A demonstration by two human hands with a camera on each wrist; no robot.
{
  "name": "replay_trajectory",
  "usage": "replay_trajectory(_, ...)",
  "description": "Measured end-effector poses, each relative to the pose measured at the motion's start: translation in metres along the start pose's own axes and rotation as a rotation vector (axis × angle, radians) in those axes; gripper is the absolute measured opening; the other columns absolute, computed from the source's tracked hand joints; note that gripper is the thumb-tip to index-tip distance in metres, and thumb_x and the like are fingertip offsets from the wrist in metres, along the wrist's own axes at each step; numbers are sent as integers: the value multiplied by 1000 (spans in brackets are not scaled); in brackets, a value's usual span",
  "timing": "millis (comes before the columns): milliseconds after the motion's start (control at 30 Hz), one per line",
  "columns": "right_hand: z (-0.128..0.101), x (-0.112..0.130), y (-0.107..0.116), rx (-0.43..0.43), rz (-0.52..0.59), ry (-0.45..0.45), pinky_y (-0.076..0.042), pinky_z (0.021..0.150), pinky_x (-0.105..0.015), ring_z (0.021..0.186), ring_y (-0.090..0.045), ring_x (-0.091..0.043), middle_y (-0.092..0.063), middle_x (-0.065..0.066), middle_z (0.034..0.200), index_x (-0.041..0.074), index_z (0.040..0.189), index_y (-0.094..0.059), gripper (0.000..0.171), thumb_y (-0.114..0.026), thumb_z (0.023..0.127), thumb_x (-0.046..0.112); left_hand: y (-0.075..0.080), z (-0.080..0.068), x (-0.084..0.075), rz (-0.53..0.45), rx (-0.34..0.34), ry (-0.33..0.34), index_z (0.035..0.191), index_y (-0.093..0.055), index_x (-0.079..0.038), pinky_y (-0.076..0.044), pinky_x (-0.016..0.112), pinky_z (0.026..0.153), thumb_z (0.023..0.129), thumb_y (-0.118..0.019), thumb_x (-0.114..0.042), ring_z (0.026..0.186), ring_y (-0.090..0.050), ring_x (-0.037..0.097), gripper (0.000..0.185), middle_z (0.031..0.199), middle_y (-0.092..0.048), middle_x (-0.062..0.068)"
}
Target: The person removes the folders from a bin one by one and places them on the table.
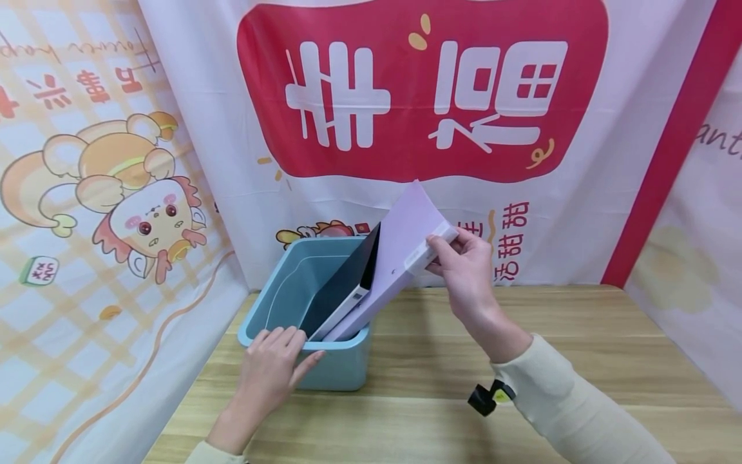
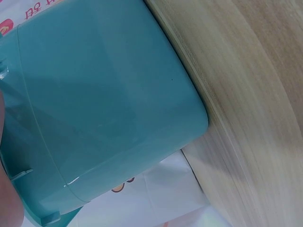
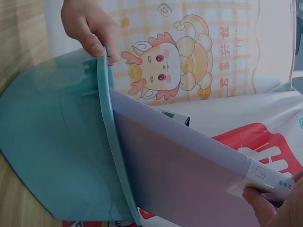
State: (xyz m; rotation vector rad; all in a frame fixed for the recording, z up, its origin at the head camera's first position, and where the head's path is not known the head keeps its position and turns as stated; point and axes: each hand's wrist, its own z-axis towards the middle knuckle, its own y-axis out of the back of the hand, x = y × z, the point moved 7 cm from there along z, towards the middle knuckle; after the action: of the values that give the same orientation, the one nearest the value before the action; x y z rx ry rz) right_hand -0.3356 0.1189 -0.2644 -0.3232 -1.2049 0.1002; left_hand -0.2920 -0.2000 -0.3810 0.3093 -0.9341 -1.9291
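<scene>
A blue-green plastic bin (image 1: 342, 370) stands on the table. My left hand (image 1: 272, 364) grips its near rim, fingers over the edge and thumb outside; the right wrist view shows this left hand (image 3: 90, 28) from the other side. In my right hand (image 1: 466, 264) is the upper end of a light purple file folder (image 1: 400, 238), pinched at the white-labelled spine. The folder slants up out of the bin, its lower end inside. Beside it a black file folder (image 1: 342, 283) with a pale spine leans in the bin. Only the bin's outer wall (image 2: 104, 94) fills most of the left wrist view.
The wood-grain table (image 1: 429, 399) extends to the right of the bin. Behind it hangs a white cloth (image 1: 220, 129) with a red printed panel. A checked cartoon cloth (image 1: 75, 258) hangs on the left. A small black device (image 1: 489, 396) sits at the right wrist.
</scene>
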Motion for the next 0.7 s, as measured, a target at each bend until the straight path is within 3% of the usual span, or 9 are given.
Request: replay_trajectory(700,1,10,7,1,-43,8,-59,81,-37,112,-69,-31,-66,-22,125,-7,128,-62,32,-65,99,8,0,0,1,-7,32,12,82,-48,-18,-33,29,62,101,-50,-61,64,-40,11,47,72,-39,-9)
